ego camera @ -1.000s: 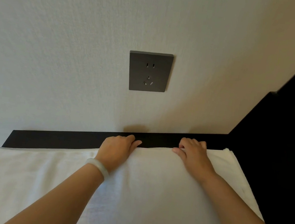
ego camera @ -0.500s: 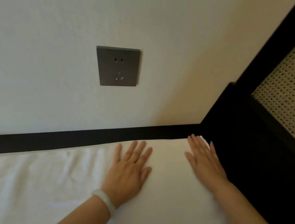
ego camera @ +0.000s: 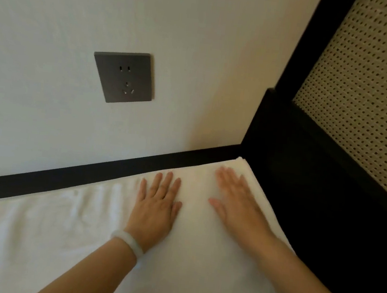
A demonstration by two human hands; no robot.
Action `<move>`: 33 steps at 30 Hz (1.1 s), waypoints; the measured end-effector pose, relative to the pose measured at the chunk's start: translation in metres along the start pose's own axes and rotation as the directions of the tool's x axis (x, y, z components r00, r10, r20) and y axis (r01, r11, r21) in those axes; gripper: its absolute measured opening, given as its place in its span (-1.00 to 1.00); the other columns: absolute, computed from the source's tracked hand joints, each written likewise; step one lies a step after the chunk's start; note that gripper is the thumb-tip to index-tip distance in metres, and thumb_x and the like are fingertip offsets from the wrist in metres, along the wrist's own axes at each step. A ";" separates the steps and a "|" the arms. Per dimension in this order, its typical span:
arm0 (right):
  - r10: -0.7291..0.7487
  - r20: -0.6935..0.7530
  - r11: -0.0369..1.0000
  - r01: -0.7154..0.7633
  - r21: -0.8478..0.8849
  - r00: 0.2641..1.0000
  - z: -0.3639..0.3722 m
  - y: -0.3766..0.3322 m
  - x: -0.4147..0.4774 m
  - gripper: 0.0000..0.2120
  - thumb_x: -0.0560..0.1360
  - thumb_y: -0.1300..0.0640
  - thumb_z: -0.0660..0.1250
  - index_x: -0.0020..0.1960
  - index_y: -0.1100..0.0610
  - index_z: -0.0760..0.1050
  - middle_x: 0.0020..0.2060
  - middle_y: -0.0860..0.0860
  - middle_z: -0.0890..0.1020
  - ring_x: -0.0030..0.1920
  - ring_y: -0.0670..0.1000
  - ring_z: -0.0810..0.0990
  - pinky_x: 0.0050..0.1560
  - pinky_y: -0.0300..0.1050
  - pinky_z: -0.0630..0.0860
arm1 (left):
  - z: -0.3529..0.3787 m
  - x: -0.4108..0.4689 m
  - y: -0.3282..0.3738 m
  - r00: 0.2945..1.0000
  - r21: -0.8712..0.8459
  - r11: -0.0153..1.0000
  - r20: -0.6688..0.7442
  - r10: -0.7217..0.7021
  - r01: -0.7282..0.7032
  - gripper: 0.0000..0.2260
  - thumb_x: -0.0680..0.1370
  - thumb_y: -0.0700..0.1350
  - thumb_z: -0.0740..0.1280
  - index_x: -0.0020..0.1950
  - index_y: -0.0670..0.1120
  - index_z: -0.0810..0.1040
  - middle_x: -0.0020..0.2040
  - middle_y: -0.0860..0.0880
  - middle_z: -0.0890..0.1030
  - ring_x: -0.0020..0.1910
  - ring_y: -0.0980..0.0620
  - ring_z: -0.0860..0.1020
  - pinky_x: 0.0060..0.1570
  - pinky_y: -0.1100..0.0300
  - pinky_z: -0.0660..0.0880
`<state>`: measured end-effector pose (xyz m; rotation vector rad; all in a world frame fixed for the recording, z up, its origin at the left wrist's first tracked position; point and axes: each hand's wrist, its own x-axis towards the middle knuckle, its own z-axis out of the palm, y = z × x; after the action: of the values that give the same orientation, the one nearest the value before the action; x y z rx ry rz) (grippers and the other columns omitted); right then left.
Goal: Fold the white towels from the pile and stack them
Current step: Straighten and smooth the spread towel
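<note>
one white towel (ego camera: 198,262) is laid on the dark surface (ego camera: 83,177) by the wall (ego camera: 37,92) and pressed flat by left hand (ego camera: 156,207) and right hand (ego camera: 237,199), fingers straight, nothing gripped; folding judged mid-way, no pile or stack seen.

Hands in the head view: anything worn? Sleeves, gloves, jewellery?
No sleeves or gloves in view; both forearms are bare. The left hand has a pale, smooth bangle at its wrist. The right hand shows no ring, watch or band.
</note>
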<state>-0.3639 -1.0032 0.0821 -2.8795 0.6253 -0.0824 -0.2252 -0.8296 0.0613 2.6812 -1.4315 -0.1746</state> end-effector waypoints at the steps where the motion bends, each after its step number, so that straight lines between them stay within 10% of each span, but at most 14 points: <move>1: -0.078 0.037 0.997 0.077 0.005 0.996 0.007 -0.004 -0.027 -0.34 0.61 -0.28 -0.22 0.59 0.02 -0.20 0.56 -0.11 -0.17 0.58 -0.11 -0.21 0.54 -0.12 -0.30 | -0.002 -0.010 0.011 0.999 -0.013 0.999 -0.030 0.029 -0.030 -0.46 0.66 0.17 -0.13 0.62 0.01 -0.06 0.62 -0.03 -0.09 0.59 -0.07 -0.14 0.52 -0.13 -0.23; 5: 0.091 0.080 0.995 -0.087 -0.044 0.993 0.005 0.059 -0.091 -0.43 0.67 -0.17 -0.13 0.57 -0.04 -0.27 0.55 -0.17 -0.22 0.57 -0.16 -0.21 0.55 -0.16 -0.22 | 0.007 -0.067 0.054 0.984 -0.019 0.984 -0.026 0.175 -0.175 -0.48 0.61 0.17 0.04 0.52 0.00 0.33 0.54 -0.06 0.28 0.51 -0.11 0.25 0.39 -0.17 0.10; 8: 0.267 0.067 0.962 -0.270 0.036 0.961 -0.011 0.066 -0.095 -0.43 0.69 -0.09 -0.06 0.61 0.03 -0.17 0.58 -0.09 -0.17 0.58 -0.09 -0.17 0.55 -0.18 -0.16 | 0.012 -0.078 0.056 0.991 -0.023 0.991 0.024 0.130 -0.129 -0.46 0.62 0.19 -0.04 0.58 0.05 0.18 0.58 0.00 0.14 0.56 -0.06 0.12 0.44 -0.16 0.00; 12: -0.097 0.015 0.995 0.098 -0.031 0.995 0.007 0.010 -0.123 -0.43 0.65 -0.09 0.01 0.60 0.10 0.11 0.57 -0.04 0.06 0.58 -0.03 0.03 0.53 -0.15 -0.12 | 0.014 -0.075 0.056 0.993 0.011 0.993 0.009 0.117 -0.117 -0.45 0.61 0.23 -0.22 0.59 0.13 -0.16 0.58 0.08 -0.19 0.57 0.01 -0.21 0.50 -0.09 -0.27; 15: 0.036 0.044 0.998 -0.035 -0.043 0.998 0.015 0.039 -0.150 -0.44 0.68 -0.14 -0.10 0.61 -0.02 -0.16 0.54 -0.17 -0.20 0.58 -0.14 -0.18 0.53 -0.17 -0.32 | 0.013 -0.082 0.061 0.996 0.022 0.997 0.055 0.073 -0.075 -0.46 0.63 0.23 -0.25 0.58 0.13 -0.27 0.56 0.09 -0.30 0.57 0.00 -0.27 0.50 -0.05 -0.35; 20: 0.271 0.035 0.962 -0.270 -0.037 0.962 0.009 0.061 -0.160 -0.37 0.65 -0.20 -0.18 0.61 0.06 -0.22 0.59 -0.06 -0.19 0.57 -0.11 -0.25 0.54 -0.15 -0.31 | 0.010 -0.139 0.090 0.998 -0.011 0.999 0.025 0.050 -0.050 -0.43 0.59 0.21 -0.04 0.53 0.01 0.32 0.53 -0.07 0.29 0.50 -0.16 0.27 0.41 -0.22 0.05; 26: 0.247 0.009 0.967 -0.246 -0.059 0.969 0.020 0.055 -0.180 -0.40 0.64 -0.20 -0.20 0.60 -0.04 -0.29 0.57 -0.14 -0.25 0.54 -0.17 -0.31 0.53 -0.10 -0.36 | 0.018 -0.155 0.087 0.999 0.003 0.999 -0.007 0.045 -0.044 -0.48 0.60 0.17 -0.02 0.54 0.06 0.29 0.55 -0.01 0.25 0.52 -0.10 0.24 0.41 -0.20 0.06; 33: 0.462 -0.065 0.873 -0.467 -0.144 0.884 -0.002 0.060 -0.174 -0.47 0.63 -0.18 0.04 0.48 0.11 0.23 0.29 0.05 0.40 0.23 0.05 0.37 0.25 -0.07 0.37 | 0.017 -0.171 0.081 0.997 -0.045 0.996 -0.001 -0.074 0.074 -0.42 0.57 0.23 -0.14 0.57 0.11 0.17 0.58 0.02 0.13 0.56 -0.10 0.10 0.48 -0.23 -0.08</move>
<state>-0.5465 -0.9850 0.0700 -2.7805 1.3676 -0.0026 -0.3883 -0.7331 0.0651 2.6984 -1.3127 -0.2070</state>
